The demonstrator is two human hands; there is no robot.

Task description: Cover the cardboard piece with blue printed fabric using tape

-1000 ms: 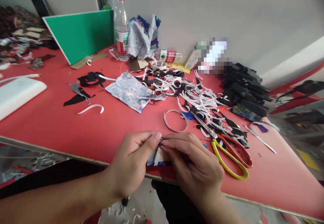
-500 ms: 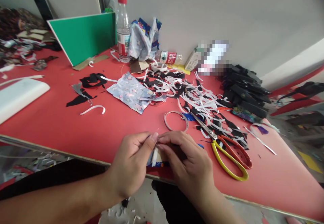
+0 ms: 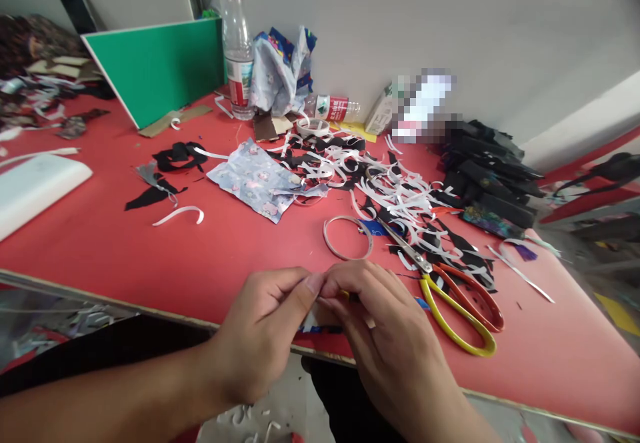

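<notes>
Pinching cloth (image 3: 325,316) tightly with left hand (image 3: 265,326) and right hand (image 3: 387,326) beside scissors (image 3: 424,266), apparently working its upper edge. Next, likely calling for steady, even pressure.

There are two hands (image 3: 257,336) (image 3: 395,333), two plastic bottles (image 3: 239,63) (image 3: 334,107) and one pair of scissors (image 3: 424,267). One green board (image 3: 160,69) and one carton (image 3: 381,111) also show.

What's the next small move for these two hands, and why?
I'd probably slide the right hand slightly along the blue-and-cream piece: both hands pinch it close together at its far side, so the left hand could anchor it.
</notes>
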